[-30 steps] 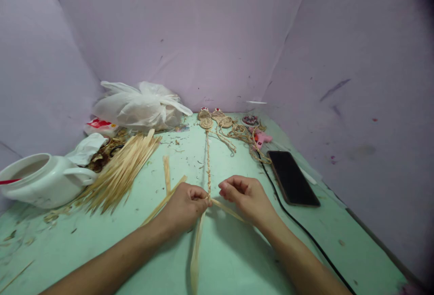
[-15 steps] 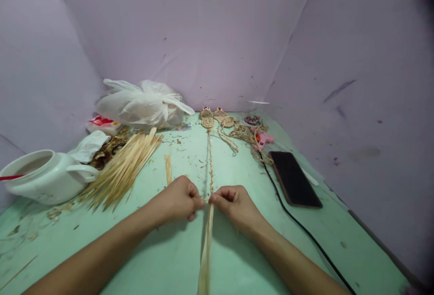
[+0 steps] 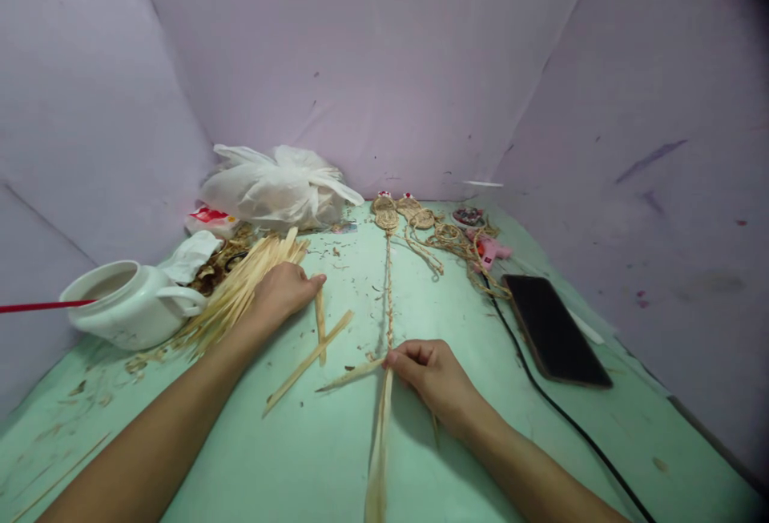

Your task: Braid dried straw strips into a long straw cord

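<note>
My right hand (image 3: 436, 383) pinches a thin straw braid (image 3: 390, 299) at its near end. From that pinch, loose straw strands (image 3: 380, 447) run toward me, and another strand (image 3: 352, 376) sticks out to the left. My left hand (image 3: 288, 291) is beside the straw bundle (image 3: 246, 283), its fingertips closed at the upper end of a short straw strip (image 3: 320, 323). A second loose strip (image 3: 308, 363) lies slantwise just below. The braid's far end meets a small woven straw sole (image 3: 385, 215); a matching one (image 3: 417, 214) lies beside it.
At left stand a white pot (image 3: 129, 319) with a red stick (image 3: 45, 307), and a white plastic bag (image 3: 282, 187) behind. On the right are a pink glue gun (image 3: 493, 252), its black cord (image 3: 541, 407), a phone (image 3: 556, 331) and a small dish of beads (image 3: 469, 217).
My left hand has left the braid and moved up and left to the short strip. My right hand keeps its pinch. The view has shifted, and the slanted strip now shows.
</note>
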`<state>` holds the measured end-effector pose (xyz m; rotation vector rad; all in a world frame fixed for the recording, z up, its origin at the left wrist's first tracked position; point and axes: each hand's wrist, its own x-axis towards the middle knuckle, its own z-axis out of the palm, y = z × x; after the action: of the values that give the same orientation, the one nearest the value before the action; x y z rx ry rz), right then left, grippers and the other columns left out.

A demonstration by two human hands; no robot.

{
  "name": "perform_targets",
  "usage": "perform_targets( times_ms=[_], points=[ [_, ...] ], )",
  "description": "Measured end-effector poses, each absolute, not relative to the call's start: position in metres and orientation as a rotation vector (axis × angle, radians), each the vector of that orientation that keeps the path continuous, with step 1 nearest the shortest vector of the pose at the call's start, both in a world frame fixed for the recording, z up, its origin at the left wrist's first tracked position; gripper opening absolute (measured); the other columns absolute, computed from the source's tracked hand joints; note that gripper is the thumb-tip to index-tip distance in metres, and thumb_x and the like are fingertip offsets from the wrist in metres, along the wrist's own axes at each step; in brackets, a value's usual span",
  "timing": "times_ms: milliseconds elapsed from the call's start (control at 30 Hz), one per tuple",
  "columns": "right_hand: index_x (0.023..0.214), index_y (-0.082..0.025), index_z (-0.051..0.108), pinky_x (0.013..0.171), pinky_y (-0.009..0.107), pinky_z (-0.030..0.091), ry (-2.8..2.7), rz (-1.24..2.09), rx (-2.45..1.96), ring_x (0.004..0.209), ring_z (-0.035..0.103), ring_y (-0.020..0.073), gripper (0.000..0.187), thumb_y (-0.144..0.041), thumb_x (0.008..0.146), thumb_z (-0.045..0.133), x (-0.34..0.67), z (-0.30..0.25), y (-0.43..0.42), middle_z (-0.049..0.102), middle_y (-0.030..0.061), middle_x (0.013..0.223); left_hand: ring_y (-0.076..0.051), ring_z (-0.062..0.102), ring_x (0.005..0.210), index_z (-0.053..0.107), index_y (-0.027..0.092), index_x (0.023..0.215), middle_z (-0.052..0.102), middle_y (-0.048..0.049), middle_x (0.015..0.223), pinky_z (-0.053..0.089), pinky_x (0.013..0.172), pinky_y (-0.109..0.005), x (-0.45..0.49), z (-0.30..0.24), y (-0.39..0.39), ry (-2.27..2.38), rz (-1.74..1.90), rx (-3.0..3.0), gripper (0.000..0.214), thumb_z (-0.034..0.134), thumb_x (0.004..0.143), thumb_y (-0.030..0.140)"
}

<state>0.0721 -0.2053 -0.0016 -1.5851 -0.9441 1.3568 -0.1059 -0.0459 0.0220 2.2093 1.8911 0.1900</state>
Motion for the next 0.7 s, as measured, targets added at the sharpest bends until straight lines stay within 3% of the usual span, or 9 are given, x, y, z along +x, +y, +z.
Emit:
perform_targets(
  times_ms=[233,400,567,700],
  points=[
    [0.055,-0.013,0.055,0.041,0.022,0.012,-0.954,1.372,-1.577,0.041,0.020,0.0045,0.026,-0.037,0.065,0.058,0.073,-0.001,-0.205,0.030,-0.0064,0.043,-0.019,0.052,0.063,0.063,0.016,0.071,0.061,-0.0091,0.070,0.028,0.052,-0.026,-0.100,0.035,-0.055,1.884,0.268,2.249,0.040,0.042,0.070,0.050],
    [0.055,-0.013,0.054,0.041,0.022,0.013,-0.968,1.362,-1.557,0.041,0.020,0.0048,0.027,-0.038,0.064,0.058,0.073,-0.003,-0.205,0.029,-0.0064,0.043,-0.013,0.048,0.055,0.062,0.017,0.062,0.059,-0.0037,0.060,0.027,0.051,-0.024,-0.093,0.039,-0.079,1.467,-0.058,2.339,0.029,0.052,0.062,0.045],
    [0.053,-0.013,0.052,0.041,0.021,0.013,-0.978,1.351,-1.549,0.041,0.020,0.0042,0.027,-0.037,0.064,0.057,0.072,-0.002,-0.205,0.029,-0.0065,0.042,-0.013,0.046,0.054,0.062,0.017,0.060,0.058,-0.0031,0.059,0.026,0.049,-0.023,-0.086,0.034,-0.092,1.388,-0.081,2.430,0.017,0.047,0.061,0.027],
    [0.053,-0.012,0.052,0.040,0.021,0.014,-0.957,1.359,-1.536,0.041,0.021,0.0036,0.026,-0.036,0.064,0.057,0.072,-0.002,-0.205,0.032,-0.0061,0.043,-0.011,0.046,0.054,0.064,0.016,0.064,0.057,-0.0001,0.057,0.029,0.051,-0.021,-0.082,0.043,-0.104,1.087,-0.138,2.227,0.019,0.049,0.059,0.027]
  ],
)
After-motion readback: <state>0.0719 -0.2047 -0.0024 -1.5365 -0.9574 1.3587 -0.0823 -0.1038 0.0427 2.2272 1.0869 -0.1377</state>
